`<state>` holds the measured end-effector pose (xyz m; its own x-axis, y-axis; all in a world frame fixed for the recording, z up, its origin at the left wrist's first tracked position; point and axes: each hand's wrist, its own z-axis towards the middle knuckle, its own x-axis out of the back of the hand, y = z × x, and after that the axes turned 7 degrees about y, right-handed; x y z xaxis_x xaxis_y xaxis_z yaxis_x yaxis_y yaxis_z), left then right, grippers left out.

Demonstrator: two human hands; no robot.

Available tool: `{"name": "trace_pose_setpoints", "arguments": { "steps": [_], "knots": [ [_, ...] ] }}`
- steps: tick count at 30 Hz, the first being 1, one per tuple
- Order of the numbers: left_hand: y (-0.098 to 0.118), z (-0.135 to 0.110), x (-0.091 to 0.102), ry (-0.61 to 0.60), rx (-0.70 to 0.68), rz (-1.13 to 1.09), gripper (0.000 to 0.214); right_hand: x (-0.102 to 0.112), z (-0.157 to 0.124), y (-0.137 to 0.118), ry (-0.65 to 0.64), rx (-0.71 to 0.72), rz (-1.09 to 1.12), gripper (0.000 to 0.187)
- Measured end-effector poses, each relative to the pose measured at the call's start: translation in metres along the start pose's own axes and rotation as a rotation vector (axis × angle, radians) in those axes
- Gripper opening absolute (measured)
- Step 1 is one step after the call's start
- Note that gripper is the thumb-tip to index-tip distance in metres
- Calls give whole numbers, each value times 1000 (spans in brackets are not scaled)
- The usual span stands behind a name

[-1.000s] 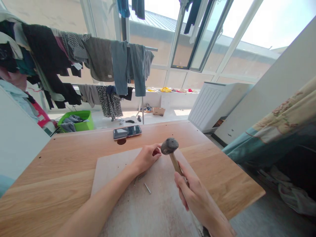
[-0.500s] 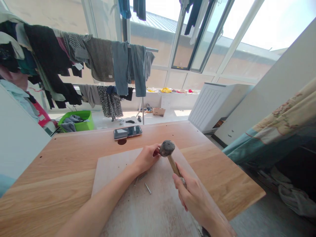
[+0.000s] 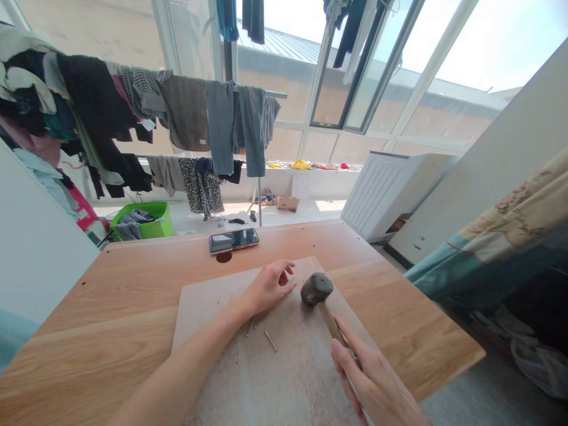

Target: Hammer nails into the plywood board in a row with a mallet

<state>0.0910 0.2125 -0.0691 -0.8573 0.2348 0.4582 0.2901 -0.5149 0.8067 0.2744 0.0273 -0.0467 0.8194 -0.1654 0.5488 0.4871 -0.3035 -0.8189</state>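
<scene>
My right hand [image 3: 366,370] is closed around the wooden handle of a hammer [image 3: 317,289], whose dark, rounded head is low over the whitish board [image 3: 248,378]. To its left, near the board's far end, my left hand [image 3: 271,287] has its fingers curled but apart. A thin, light sliver, perhaps a nail, shows between its thumb and forefinger; it is too small to tell for sure. On the board near my left wrist lies a loose nail [image 3: 270,341], with a couple more nails [image 3: 260,320] partly beside the wrist.
The board rests on a wooden table [image 3: 399,319]. A phone [image 3: 234,241] lies near the far edge, beside a dark round hole [image 3: 224,257]. Beyond are a green basket [image 3: 162,222] with clothes, hanging laundry [image 3: 184,112] and a white cabinet [image 3: 377,189]. A curtain [image 3: 492,242] hangs at right.
The hammer has moved right and lower, away from my left hand. The left fingers have spread apart a little. The whole view has shifted slightly.
</scene>
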Motion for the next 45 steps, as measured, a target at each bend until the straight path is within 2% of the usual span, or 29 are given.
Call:
{"name": "trace_pose_setpoints", "arguments": {
  "steps": [2, 4, 9, 12, 17, 21, 24, 26, 29, 32, 37, 41, 45],
  "knots": [
    [3, -1, 7, -22, -8, 56, 34, 2, -1, 13, -15, -18, -24, 68],
    [13, -4, 18, -93, -53, 142, 32, 4, 1, 19, -58, -25, -18, 69],
    [55, -33, 52, -420, -228, 479, 16, 5, 2, 12, -49, -12, -30, 68],
    [71, -54, 61, -508, -292, 583, 16, 5, 1, 7, -60, -17, -43, 70],
    [69, -68, 55, -444, -323, 655, 14, 5, 2, 7, -61, -8, -6, 67],
    [68, -63, 50, -485, -349, 673, 14, 3, 2, 9, -35, -22, 18, 65],
    [65, -54, 50, -477, -308, 621, 13, 3, 2, 9, -20, -18, 75, 61],
    [56, -44, 50, -370, -203, 465, 17, 3, 1, 9, 0, -27, 113, 58],
    [34, -28, 45, -111, -18, 152, 35, 5, 1, 8, -5, -30, 115, 55],
    [12, -19, 35, 45, 59, 5, 28, 4, 1, 7, -26, -26, 74, 60],
    [-5, -22, 25, 40, 70, -19, 21, -1, 0, 7, 12, -3, 79, 63],
    [-5, -25, 24, 30, 18, 42, 19, -4, -2, 4, 39, -31, 128, 66],
    [-2, -25, 25, 22, -24, 141, 27, -3, -5, -3, 40, -53, 129, 64]
  ]
}}
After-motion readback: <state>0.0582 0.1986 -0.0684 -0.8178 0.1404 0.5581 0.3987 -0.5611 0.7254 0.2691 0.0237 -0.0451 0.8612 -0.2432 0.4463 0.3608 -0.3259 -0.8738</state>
